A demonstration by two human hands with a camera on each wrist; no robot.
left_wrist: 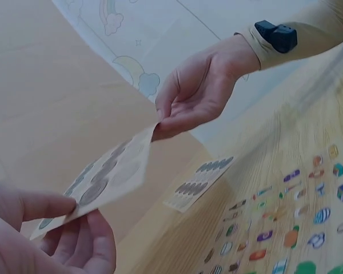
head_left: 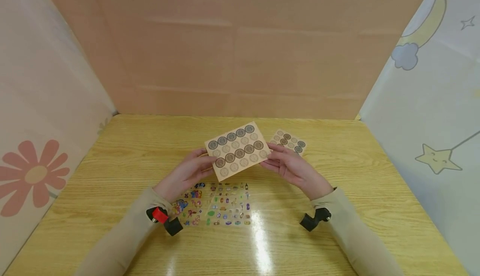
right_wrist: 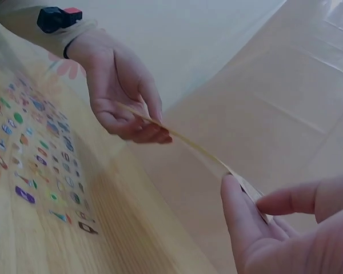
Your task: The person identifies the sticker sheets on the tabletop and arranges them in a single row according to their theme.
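Both hands hold up a tan sticker sheet (head_left: 236,156) with rows of dark and pale round seals, tilted above the table. My left hand (head_left: 189,170) pinches its left end, thumb on top and fingers beneath. The opposite end is pinched by my right hand (head_left: 290,165) between thumb and fingers. Seen edge-on in the right wrist view, the sheet (right_wrist: 194,145) bows slightly. A second sheet of round seals (head_left: 288,140) lies on the table behind the right hand, partly covered by it. Clear sheets of small colourful stickers (head_left: 225,205) lie below the held sheet, near the left forearm.
The wooden table (head_left: 337,155) has a bright glare near its front. A tan wall (head_left: 236,59) rises behind it, and pale decorated walls (head_left: 450,101) stand at both sides. Each sleeve carries a black wrist device (head_left: 316,220).
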